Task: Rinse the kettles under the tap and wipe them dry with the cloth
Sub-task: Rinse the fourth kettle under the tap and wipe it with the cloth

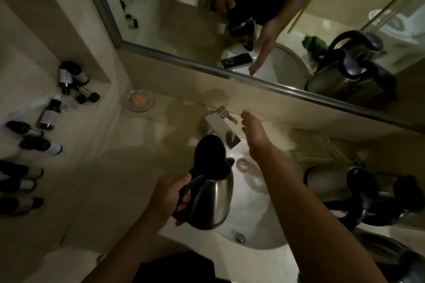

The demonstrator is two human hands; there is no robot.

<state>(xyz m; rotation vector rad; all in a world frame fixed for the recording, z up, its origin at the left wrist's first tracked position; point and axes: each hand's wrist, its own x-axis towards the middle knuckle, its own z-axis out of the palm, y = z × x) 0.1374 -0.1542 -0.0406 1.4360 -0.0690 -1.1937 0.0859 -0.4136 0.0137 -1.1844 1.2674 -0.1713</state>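
My left hand grips the black handle of a steel kettle, held over the white sink with its black lid flipped up. My right hand is stretched out with straight fingers, right beside the chrome tap and its lever; contact with the lever is unclear. No water stream is visible. More steel kettles with black handles lie on the counter to the right of the sink. A green cloth shows only in the mirror reflection.
A large mirror hangs over the counter's back wall. Several small dark toiletry bottles stand and lie on the left counter. A glass soap dish sits left of the tap. The drain plug is near the basin's front.
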